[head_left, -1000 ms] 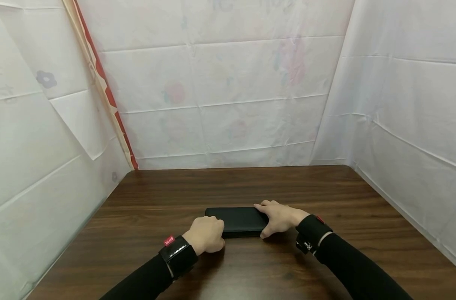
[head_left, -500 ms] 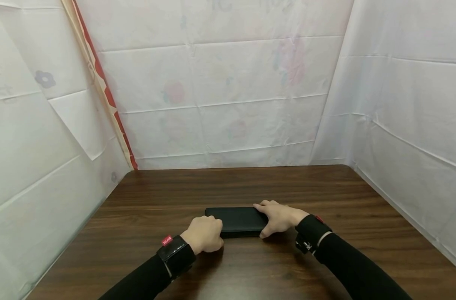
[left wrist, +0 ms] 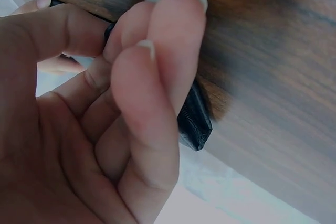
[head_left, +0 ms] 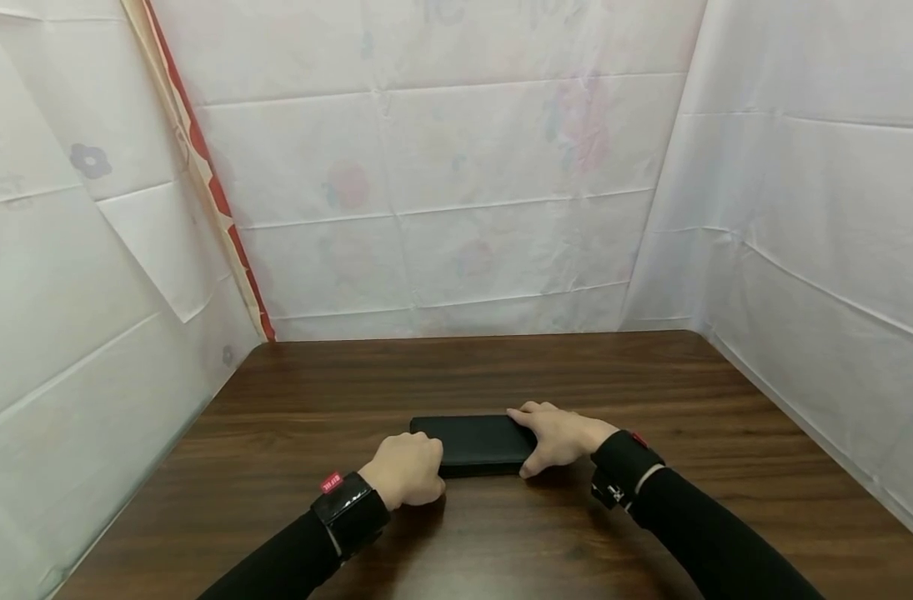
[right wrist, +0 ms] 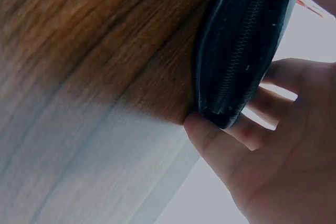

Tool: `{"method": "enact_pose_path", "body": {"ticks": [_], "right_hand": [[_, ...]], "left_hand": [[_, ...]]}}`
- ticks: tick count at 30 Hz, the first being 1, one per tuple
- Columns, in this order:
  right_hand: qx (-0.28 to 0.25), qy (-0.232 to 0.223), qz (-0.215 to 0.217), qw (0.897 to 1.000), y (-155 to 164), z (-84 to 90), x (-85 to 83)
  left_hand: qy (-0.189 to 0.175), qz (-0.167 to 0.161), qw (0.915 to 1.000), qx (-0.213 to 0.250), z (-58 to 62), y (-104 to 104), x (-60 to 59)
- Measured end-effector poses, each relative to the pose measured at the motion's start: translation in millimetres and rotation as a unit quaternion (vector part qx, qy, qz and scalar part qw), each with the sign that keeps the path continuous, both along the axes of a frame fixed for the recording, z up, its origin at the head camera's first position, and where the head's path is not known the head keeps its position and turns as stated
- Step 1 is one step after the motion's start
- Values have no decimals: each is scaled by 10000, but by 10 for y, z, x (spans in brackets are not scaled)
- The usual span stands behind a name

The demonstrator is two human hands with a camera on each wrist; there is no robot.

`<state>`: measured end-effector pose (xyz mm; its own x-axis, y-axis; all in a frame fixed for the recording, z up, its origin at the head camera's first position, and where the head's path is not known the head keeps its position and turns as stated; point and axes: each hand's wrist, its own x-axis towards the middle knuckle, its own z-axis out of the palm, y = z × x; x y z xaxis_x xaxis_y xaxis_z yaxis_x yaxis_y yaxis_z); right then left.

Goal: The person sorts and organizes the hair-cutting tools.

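Observation:
A black zip wallet (head_left: 477, 443) lies flat on the brown wooden table, its long side facing me. At its near left corner is my left hand (head_left: 407, 471), fingers curled and thumb against the index finger, pinching at the wallet's near edge. What exactly sits in that pinch is mostly hidden. In the left wrist view a corner of the wallet (left wrist: 195, 119) shows behind the curled fingers (left wrist: 176, 40). My right hand (head_left: 561, 435) grips the right end, thumb on the near side and fingers over the far side. Zip teeth (right wrist: 239, 51) run along the wallet's edge in the right wrist view.
The wooden table (head_left: 298, 392) extends around the wallet on all sides. White sheets hang behind it (head_left: 456, 208) and at both sides, with a red and cream strip (head_left: 219, 196) at the back left. Black bands sit on both wrists.
My left hand has slid slightly left along the wallet's near edge. The right hand and the wallet have stayed nearly where they were.

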<state>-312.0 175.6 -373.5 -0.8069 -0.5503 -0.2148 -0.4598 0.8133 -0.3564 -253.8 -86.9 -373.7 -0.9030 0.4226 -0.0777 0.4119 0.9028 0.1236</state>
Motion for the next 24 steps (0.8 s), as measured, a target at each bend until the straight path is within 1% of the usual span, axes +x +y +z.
{"method": "enact_pose_path", "body": {"ticks": [3,5,12,18,24], "right_hand": [[5,-10,-18,10000,-2,-4,1],[10,-24,-21,10000,-1,-4,-1],[34,-62,-17,10000,2,-1,-14],[17,-72,-48,10000,3,9,-17],[-14,-69,-41,10000,-11,4,-13]], "left_hand": [[70,-33,10000,-25,-7,-7,-2],[54,11,10000,-11,-10,-16,-6],[-167,204,9996,69,-12,-46,-4],[-187,201,9995,125,6,-59,-6],[-209,176,9993,267,-8,-104,4]]}}
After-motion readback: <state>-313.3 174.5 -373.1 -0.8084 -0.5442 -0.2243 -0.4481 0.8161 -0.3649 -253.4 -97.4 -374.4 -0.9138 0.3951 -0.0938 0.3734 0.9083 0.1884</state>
